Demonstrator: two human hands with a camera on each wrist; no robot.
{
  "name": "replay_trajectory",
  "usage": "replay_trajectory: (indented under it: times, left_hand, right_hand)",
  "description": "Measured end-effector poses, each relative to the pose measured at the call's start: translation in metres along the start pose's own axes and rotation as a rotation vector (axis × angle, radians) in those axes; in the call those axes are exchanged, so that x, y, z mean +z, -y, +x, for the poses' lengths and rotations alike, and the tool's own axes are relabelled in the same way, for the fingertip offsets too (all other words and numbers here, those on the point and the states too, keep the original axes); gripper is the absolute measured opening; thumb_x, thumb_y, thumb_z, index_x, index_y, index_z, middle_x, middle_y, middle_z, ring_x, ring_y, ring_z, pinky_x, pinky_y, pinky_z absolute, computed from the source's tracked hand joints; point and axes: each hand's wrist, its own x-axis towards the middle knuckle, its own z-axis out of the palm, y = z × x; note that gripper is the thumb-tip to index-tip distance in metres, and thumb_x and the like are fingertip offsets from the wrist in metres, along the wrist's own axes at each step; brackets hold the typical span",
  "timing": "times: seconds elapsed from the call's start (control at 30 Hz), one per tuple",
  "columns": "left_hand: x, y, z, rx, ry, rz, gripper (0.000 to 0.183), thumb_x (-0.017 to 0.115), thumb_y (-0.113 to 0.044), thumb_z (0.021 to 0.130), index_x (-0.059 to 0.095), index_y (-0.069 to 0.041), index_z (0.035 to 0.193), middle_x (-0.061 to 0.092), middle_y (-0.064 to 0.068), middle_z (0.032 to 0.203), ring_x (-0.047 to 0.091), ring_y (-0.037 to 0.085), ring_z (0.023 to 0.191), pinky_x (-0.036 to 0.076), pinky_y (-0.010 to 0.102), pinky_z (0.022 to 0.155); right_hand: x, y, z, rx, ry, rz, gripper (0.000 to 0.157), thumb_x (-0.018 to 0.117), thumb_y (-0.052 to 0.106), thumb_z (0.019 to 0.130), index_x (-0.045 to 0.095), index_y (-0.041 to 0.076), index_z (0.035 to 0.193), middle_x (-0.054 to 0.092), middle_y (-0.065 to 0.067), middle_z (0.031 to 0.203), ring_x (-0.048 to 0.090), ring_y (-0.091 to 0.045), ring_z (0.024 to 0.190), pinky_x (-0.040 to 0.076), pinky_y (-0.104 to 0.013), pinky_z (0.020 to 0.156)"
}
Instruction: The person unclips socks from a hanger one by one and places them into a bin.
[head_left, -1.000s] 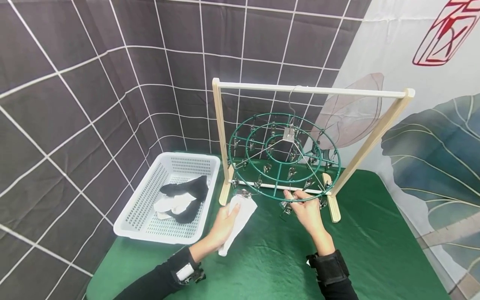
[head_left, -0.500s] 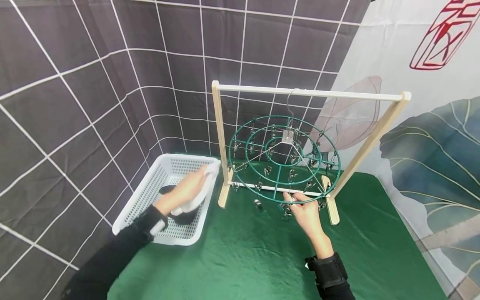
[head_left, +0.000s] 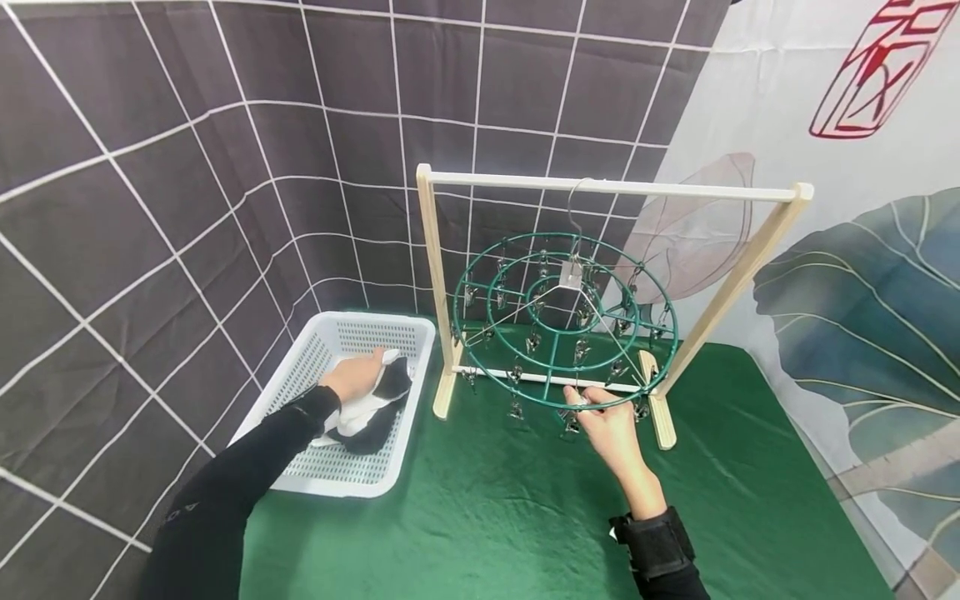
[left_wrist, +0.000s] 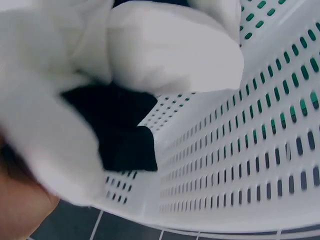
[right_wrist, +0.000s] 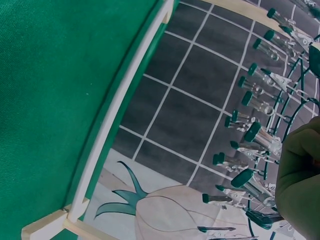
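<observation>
In the head view my left hand (head_left: 358,377) is down inside the white perforated basket (head_left: 423,350), its fingers on a white sock (head_left: 367,408). White cloth (left_wrist: 175,50) fills much of the left wrist view beside the hand, with dark cloth (left_wrist: 125,125) behind it. Dark socks (head_left: 393,379) lie under and beside the white one. My right hand (head_left: 611,425) grips the near rim of a round green clip hanger (head_left: 555,354), also seen at the right edge of the right wrist view. Metal clips (right_wrist: 260,140) with green tips hang around the hanger's rings.
The hanger hooks onto the top bar (head_left: 615,186) of a wooden rack whose right foot (head_left: 660,417) stands on the green tablecloth (head_left: 495,517). The basket sits left of the rack. A dark grid-patterned curtain (head_left: 337,142) runs behind and along the left side.
My left hand has taken the white sock away from a hanger clip and moved left and down with it into the basket. The right hand keeps its grip on the rim.
</observation>
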Motion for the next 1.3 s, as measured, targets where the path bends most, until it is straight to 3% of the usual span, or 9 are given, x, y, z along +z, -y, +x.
replay_trajectory:
  times: [0.23,0.4,0.53,0.63,0.7,0.87,1.0,1.13,1.3]
  left_hand:
    - [0.014,-0.003,0.002,-0.034,-0.057,0.029,0.081,0.002,-0.046,0.1,0.054,0.012,0.123,0.051,0.036,0.124,0.049,0.049,0.118,0.039,0.054,0.097]
    - [0.025,-0.004,0.001,-0.006,-0.121,0.07,0.067,0.009,-0.035,0.103,0.05,0.014,0.122,0.057,0.037,0.114,0.054,0.049,0.111,0.042,0.052,0.096]
    - [0.03,-0.003,0.001,0.057,-0.138,0.192,0.052,0.018,-0.025,0.104,0.042,0.015,0.127,0.058,0.039,0.106,0.057,0.052,0.103,0.044,0.055,0.091]
    - [0.031,-0.002,0.0,0.078,-0.123,0.233,0.048,0.02,-0.022,0.104,0.037,0.014,0.13,0.057,0.04,0.105,0.057,0.052,0.101,0.045,0.056,0.089]
    - [0.031,0.0,-0.001,0.007,-0.121,0.129,0.056,0.015,-0.028,0.104,0.042,0.014,0.129,0.055,0.04,0.111,0.054,0.052,0.108,0.042,0.055,0.094]
    - [0.03,0.003,-0.003,-0.09,-0.096,0.006,0.07,0.008,-0.038,0.103,0.051,0.014,0.124,0.052,0.038,0.12,0.05,0.049,0.117,0.039,0.052,0.1]
    - [0.025,0.002,-0.001,-0.051,-0.047,0.034,0.07,0.005,-0.037,0.102,0.048,0.013,0.127,0.05,0.037,0.125,0.047,0.049,0.119,0.037,0.054,0.101]
    - [0.016,-0.002,-0.002,-0.017,-0.004,0.048,0.069,0.003,-0.035,0.102,0.046,0.011,0.13,0.05,0.033,0.129,0.045,0.049,0.121,0.035,0.056,0.101]
    - [0.001,-0.011,-0.008,0.011,0.027,0.094,0.062,0.008,-0.031,0.103,0.044,0.009,0.133,0.049,0.03,0.132,0.044,0.048,0.123,0.034,0.056,0.102]
  right_hand:
    - [-0.003,0.002,-0.002,0.004,-0.007,-0.014,0.046,0.07,0.019,0.086,0.038,0.016,0.053,0.025,0.013,0.048,0.024,-0.005,0.045,0.021,-0.026,0.043]
    - [-0.003,0.004,-0.005,0.009,-0.013,-0.024,0.046,0.07,0.018,0.086,0.039,0.016,0.052,0.027,0.011,0.048,0.026,-0.005,0.045,0.023,-0.026,0.044]
    - [-0.003,0.004,-0.007,-0.002,-0.023,-0.03,0.045,0.07,0.017,0.086,0.041,0.017,0.052,0.028,0.011,0.046,0.029,-0.006,0.044,0.024,-0.026,0.044]
    - [-0.003,0.005,-0.009,0.005,-0.023,-0.028,0.045,0.07,0.018,0.086,0.041,0.017,0.052,0.028,0.011,0.046,0.028,-0.006,0.044,0.024,-0.026,0.044]
    - [-0.003,0.006,-0.01,0.009,-0.021,-0.032,0.045,0.07,0.019,0.086,0.041,0.017,0.052,0.028,0.01,0.046,0.028,-0.006,0.044,0.024,-0.026,0.044]
    - [-0.004,0.006,-0.01,0.004,-0.03,-0.058,0.046,0.07,0.022,0.087,0.039,0.018,0.053,0.027,0.01,0.046,0.027,-0.007,0.044,0.023,-0.025,0.045]
    - [-0.007,0.007,-0.009,-0.015,-0.085,-0.074,0.046,0.07,0.02,0.086,0.038,0.017,0.053,0.027,0.01,0.047,0.025,-0.005,0.044,0.021,-0.024,0.045]
    - [-0.009,0.007,-0.012,-0.023,-0.131,-0.075,0.034,0.066,0.01,0.086,0.051,0.013,0.056,0.031,0.012,0.049,0.027,-0.001,0.045,0.022,-0.022,0.044]
    - [-0.011,0.001,-0.025,0.028,-0.081,-0.031,0.031,0.054,0.008,0.094,0.06,0.011,0.063,0.04,0.01,0.051,0.034,-0.003,0.045,0.028,-0.022,0.045]
